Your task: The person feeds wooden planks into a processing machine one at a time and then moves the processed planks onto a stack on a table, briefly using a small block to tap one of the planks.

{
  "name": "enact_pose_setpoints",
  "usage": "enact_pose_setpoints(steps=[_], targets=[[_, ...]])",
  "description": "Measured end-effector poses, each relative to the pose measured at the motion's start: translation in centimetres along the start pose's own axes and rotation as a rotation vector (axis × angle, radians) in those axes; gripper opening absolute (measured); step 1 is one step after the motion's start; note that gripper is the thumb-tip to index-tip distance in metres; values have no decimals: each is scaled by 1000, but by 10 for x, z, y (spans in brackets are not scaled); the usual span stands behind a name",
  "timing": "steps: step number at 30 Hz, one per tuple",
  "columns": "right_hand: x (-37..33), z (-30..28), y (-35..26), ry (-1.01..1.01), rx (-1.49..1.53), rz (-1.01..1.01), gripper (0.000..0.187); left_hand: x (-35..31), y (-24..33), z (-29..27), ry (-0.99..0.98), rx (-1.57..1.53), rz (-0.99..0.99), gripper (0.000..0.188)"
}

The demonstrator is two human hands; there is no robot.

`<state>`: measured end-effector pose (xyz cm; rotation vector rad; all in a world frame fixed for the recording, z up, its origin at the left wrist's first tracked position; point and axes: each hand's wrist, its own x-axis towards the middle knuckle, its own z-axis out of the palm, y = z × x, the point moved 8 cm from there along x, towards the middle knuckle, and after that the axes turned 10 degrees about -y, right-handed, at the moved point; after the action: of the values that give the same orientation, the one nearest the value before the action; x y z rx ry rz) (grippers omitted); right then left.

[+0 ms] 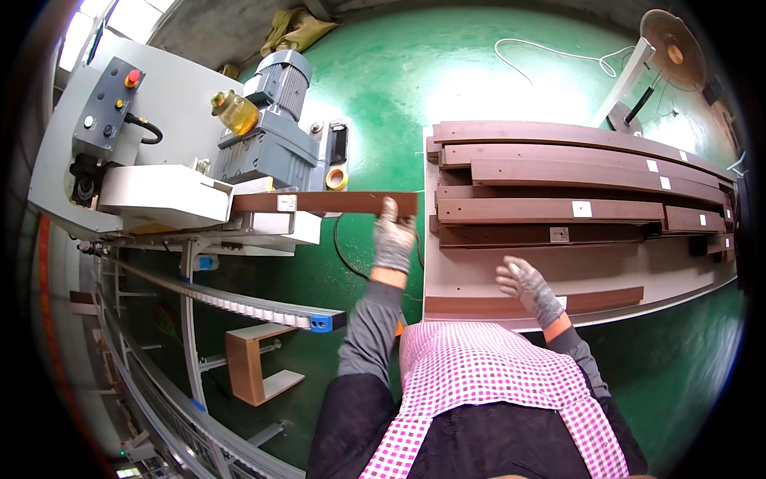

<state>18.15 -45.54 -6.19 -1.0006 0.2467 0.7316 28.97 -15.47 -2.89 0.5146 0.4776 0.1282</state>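
Note:
My left hand (394,241), in a grey-white work glove, is closed on the right end of a long brown board (335,203). That board reaches leftward into the white housing (171,194) of a machine and bears a white label (286,203). My right hand (528,287), gloved too, hovers with fingers stretched out and nothing in it. Below it is the pale surface of a low platform (471,273). A single brown board (511,306) lies along the platform's near edge, partly behind my right hand.
Stacked brown boards (550,211) cover the platform's far part. On the machine sit a grey motor (283,80), an amber-filled bottle (236,113), a tape roll (337,178) and a control box (108,105). A roller rail (239,302) runs at lower left; a round fan (674,50) stands far right.

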Motion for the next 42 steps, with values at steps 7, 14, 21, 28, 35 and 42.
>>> enact_pose_setpoints(steps=[7,14,21,28,35,42], targets=[[13,75,-55,-141,-70,-201,46,-121,-130,29,-240,136,-155,37],[-84,7,-105,-4,-663,-498,25,-102,-37,42,-340,-23,22,54],[-137,-25,-138,-131,-552,-623,91,-106,17,25,-580,-353,166,37],[-149,-52,-142,61,-376,-662,67,-130,-1,63,-915,-278,221,62],[-169,-131,-108,82,5,-744,39,-130,-58,95,-1010,-247,-49,58],[-166,-222,-72,328,214,-617,38,-117,-150,30,-313,-297,-368,28]])
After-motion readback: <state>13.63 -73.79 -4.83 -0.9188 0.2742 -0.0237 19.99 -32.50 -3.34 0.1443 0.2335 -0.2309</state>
